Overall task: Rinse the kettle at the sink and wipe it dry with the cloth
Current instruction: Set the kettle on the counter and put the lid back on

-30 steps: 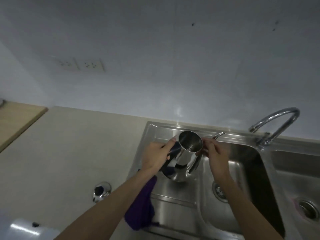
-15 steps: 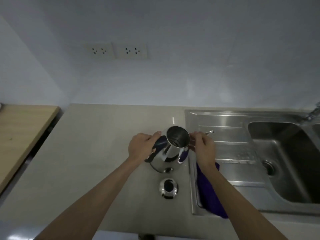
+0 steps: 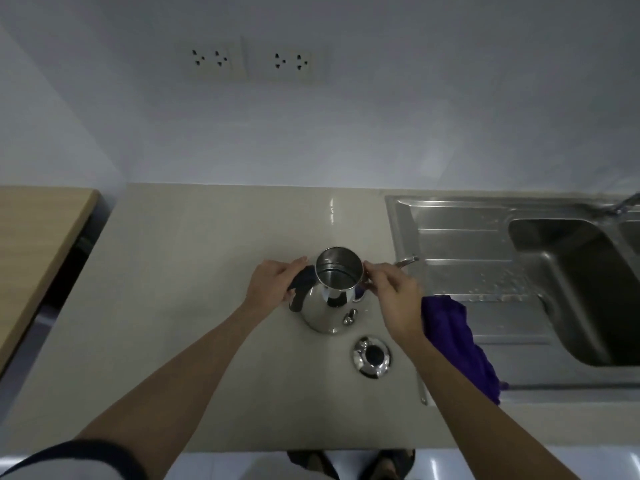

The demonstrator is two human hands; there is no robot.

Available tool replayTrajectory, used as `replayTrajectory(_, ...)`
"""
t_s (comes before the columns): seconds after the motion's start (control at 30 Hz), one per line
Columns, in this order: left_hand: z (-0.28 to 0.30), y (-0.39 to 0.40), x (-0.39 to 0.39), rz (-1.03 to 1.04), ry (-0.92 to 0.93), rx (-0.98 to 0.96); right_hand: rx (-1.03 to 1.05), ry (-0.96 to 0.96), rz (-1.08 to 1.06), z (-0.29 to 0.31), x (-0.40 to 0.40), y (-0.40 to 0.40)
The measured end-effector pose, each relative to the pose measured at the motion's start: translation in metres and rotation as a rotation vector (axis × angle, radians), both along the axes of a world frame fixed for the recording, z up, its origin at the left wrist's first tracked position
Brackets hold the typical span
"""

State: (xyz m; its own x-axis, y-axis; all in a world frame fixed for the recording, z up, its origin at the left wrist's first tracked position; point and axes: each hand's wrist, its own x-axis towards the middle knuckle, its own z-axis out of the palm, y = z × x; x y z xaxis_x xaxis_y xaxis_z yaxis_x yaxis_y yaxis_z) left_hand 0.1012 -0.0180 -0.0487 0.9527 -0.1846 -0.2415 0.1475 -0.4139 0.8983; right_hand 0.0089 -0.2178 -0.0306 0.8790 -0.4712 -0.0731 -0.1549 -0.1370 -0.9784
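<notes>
Head view: the kettle stands upright on the counter, left of the sink, mouth open. Your left hand curls around the dark handle; your right hand pinches the rim at the spout side. This two-point hold probably steadies the body as it sits down. The lid lies just in front of it, apart. The cloth drapes over the sink's drainboard edge, within reach for wiping.

Your right forearm covers part of the cloth. The tap is cut off at the frame edge. Whether water remains inside the kettle is hard to make out.
</notes>
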Motion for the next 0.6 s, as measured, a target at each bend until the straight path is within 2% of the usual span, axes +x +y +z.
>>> replayTrajectory(0.1, -0.001, 0.003, 0.000, -0.055, -0.097, 0.102, -0.170, -0.038, 0.086, -0.012, -0.020, -0.004)
replayTrajectory(0.23, -0.001, 0.000, -0.011, -0.038, -0.324, 0.152, -0.479, 0.218, 0.352, -0.051, -0.064, -0.024)
replayTrajectory(0.3, -0.002, -0.001, -0.021, 0.034, -0.378, 0.172, -0.558, 0.295, 0.462, -0.066, -0.080, -0.031)
replayTrajectory(0.47, -0.009, -0.002, -0.050, 0.081, -0.339, 0.143, -0.595, 0.339, 0.501, -0.092, -0.087, -0.036)
replayTrajectory(0.6, -0.008, -0.004, -0.061, 0.075, -0.263, 0.111, -0.380, 0.352, 0.402, -0.096, -0.087, -0.038)
